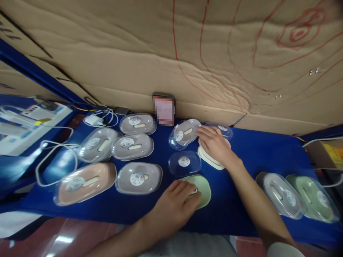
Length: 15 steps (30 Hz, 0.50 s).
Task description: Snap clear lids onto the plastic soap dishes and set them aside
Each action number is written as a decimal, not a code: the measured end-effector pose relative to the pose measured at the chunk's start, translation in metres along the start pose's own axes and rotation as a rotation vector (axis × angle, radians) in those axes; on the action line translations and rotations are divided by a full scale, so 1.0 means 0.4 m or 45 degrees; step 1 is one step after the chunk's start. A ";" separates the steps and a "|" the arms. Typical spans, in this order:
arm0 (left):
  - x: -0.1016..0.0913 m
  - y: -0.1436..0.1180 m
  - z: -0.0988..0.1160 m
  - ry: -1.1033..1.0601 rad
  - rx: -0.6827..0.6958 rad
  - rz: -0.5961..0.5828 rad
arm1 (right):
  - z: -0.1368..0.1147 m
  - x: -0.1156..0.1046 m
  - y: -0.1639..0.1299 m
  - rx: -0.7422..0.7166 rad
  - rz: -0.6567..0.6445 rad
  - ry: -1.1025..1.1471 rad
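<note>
My left hand (175,203) is closed at the middle of a green oval piece (205,194), thumb and fingers around its central slot. A small cream part (194,191) shows beside the fingertips. My right hand (214,142) lies with fingers stretched out over a pink oval piece (226,142); its fingertips reach the edge of a grey oval box with a clear cover (187,132). Below that hand is a cream oval piece (210,159), partly hidden. Between my hands lies a clear oval cover (184,163) with a round label. Another clear cover (227,131) sits behind my right hand.
Several grey covered oval boxes (139,178) and a pink one (85,184) stand left on the blue table (246,146). A grey (282,196) and a green box (313,200) lie right. A phone (164,110) leans on the cardboard wall (128,71). Cables (40,171) run left.
</note>
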State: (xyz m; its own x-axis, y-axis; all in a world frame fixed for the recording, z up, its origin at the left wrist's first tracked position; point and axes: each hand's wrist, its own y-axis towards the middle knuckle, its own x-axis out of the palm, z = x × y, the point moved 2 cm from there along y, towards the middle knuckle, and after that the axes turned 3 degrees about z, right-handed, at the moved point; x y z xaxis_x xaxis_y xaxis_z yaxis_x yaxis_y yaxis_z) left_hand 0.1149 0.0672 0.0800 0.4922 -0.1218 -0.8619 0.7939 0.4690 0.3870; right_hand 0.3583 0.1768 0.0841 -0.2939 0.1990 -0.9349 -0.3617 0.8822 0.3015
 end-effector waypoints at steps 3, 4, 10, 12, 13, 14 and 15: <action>0.015 -0.031 0.038 0.017 0.015 -0.216 | -0.008 0.016 0.027 0.011 -0.077 0.014; 0.020 -0.037 0.043 0.053 0.017 -0.245 | -0.011 0.020 0.029 0.008 -0.108 0.001; 0.033 -0.049 0.032 0.052 -0.021 -0.220 | -0.021 0.036 0.025 0.025 -0.221 -0.140; 0.030 -0.045 0.030 0.002 -0.039 -0.215 | -0.017 0.035 0.027 -0.004 -0.218 -0.083; 0.027 -0.042 0.031 -0.017 -0.044 -0.214 | -0.013 0.033 0.028 -0.015 -0.216 -0.047; 0.024 -0.038 0.032 -0.028 -0.043 -0.208 | -0.009 0.030 0.030 -0.013 -0.215 -0.013; 0.021 -0.033 0.034 -0.028 -0.032 -0.189 | -0.004 0.025 0.031 -0.002 -0.213 0.017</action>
State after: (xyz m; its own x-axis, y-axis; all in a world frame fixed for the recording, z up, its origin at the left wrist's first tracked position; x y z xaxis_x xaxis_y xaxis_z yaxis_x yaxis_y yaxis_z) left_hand 0.1134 0.0479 0.0719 0.3784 -0.2106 -0.9014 0.8494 0.4661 0.2477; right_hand 0.3493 0.1891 0.0787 -0.2408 0.0439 -0.9696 -0.4078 0.9019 0.1421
